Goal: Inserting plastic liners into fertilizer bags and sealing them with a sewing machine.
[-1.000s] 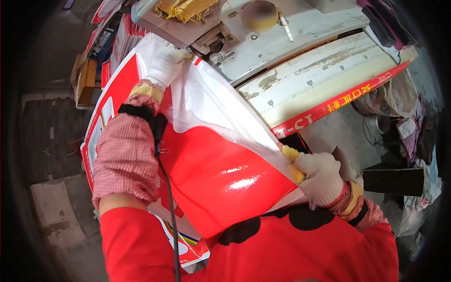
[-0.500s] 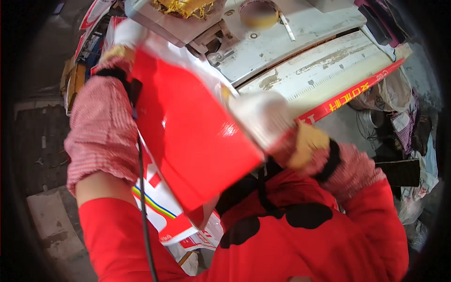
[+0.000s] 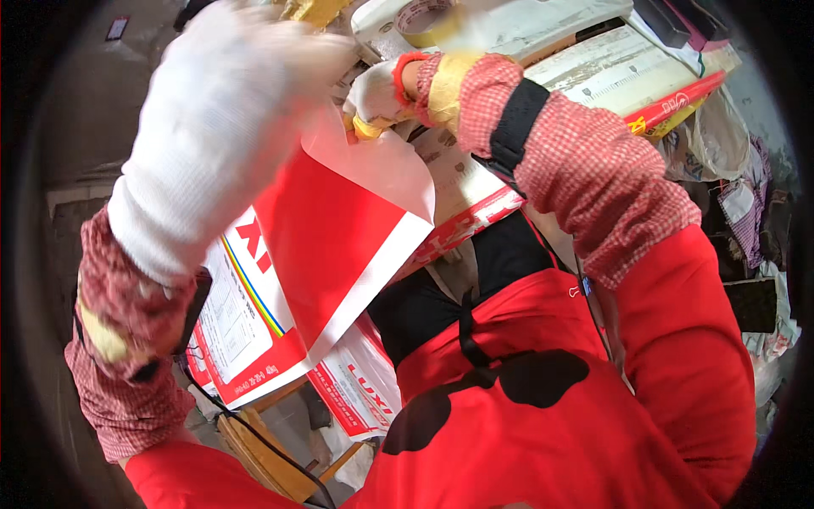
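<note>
A red and white printed sack [image 3: 331, 246] hangs in front of me, its near panel folded over with a white edge showing. My right hand [image 3: 377, 93], in a white glove with yellow on a fingertip, is bent inward at the sack's upper edge, fingers closed on it. My left hand [image 3: 229, 102], also white-gloved, is raised above the sack's upper left part. Motion smears its fingers, so their grip cannot be made out. Behind the hands lies a pale machine bed [image 3: 509, 30], partly covered by my right forearm.
A roll of yellowish tape [image 3: 426, 21] sits on the machine bed. A ruler-marked work surface [image 3: 610, 76] with a red printed front strip extends right. Another printed sack [image 3: 360, 390] and a wooden stool [image 3: 271, 458] are below. Plastic bags [image 3: 708, 144] hang at right, and a dark cable [image 3: 254, 437] runs lower left.
The left hand has come nearer and is larger in view. My right hand has moved up and left to the sack's upper edge. The sack's red panel has shifted and folded over.
</note>
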`<state>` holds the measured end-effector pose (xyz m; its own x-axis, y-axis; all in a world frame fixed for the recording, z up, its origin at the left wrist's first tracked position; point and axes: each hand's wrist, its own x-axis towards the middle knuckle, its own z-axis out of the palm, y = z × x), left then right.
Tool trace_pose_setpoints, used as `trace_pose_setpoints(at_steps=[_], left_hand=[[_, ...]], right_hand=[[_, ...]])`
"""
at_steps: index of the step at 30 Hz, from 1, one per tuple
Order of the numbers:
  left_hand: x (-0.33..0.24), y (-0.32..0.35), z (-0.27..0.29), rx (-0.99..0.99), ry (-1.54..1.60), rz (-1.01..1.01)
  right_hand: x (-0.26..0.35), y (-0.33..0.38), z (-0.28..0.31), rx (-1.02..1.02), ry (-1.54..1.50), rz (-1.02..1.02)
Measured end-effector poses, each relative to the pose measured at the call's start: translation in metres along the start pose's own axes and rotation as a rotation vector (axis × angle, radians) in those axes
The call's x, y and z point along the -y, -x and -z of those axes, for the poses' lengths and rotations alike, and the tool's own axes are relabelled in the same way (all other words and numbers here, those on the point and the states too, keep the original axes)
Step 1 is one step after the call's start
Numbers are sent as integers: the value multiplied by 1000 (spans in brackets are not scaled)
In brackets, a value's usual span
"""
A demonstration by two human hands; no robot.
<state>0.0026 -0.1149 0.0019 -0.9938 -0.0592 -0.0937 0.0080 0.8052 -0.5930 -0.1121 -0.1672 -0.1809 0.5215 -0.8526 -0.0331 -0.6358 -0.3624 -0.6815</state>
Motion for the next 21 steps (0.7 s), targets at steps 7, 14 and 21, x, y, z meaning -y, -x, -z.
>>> trace_pose_setpoints(at_steps=[7, 14, 21], left_hand=[[-25, -36, -9, 1076, 733, -112], [-32, -15, 66, 1643, 259, -38], [-70, 26, 63, 883, 877, -302]], right_hand=[[-2, -28, -12, -122, 425, 324], [4, -4, -8, -152, 520, 666], [21, -12, -19, 45, 580, 129]])
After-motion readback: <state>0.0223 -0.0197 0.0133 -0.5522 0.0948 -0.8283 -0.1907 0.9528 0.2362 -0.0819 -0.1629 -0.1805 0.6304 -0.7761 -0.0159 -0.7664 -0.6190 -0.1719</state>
